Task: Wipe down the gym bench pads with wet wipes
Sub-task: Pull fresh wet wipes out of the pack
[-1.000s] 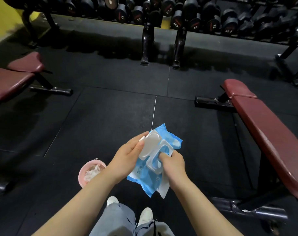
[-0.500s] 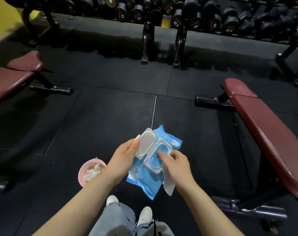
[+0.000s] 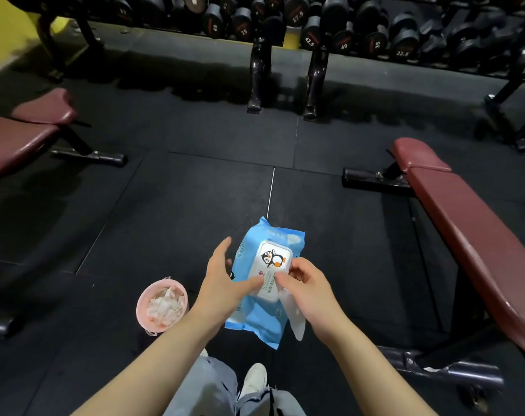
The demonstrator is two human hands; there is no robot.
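Already a wipe had been drawn and the pack's lid pressed down.
The wipes pack [image 3: 264, 295] was supported by the left hand [image 3: 222, 283], fingers extended; a wet wipe [image 3: 295, 319] was pinched in the right hand [image 3: 309, 291]. Used wipes lay in the pink bin [image 3: 162, 306]; the right bench pad [image 3: 471, 232] appeared unwiped.

We stand in a gym's free-weights area; a long black rack of round dumbbells [image 3: 330, 25] with painted weight numbers such as 45, 35, 40 and 27.5 runs across the far side; dark rubber floor tiles [image 3: 180, 211] with visible seams cover the ground; a maroon padded bench on a black steel frame [image 3: 471, 235] sits to our right, and a second maroon padded bench [image 3: 18, 136] to our left; a yellow wall [image 3: 3, 31] shows in the far-left corner.
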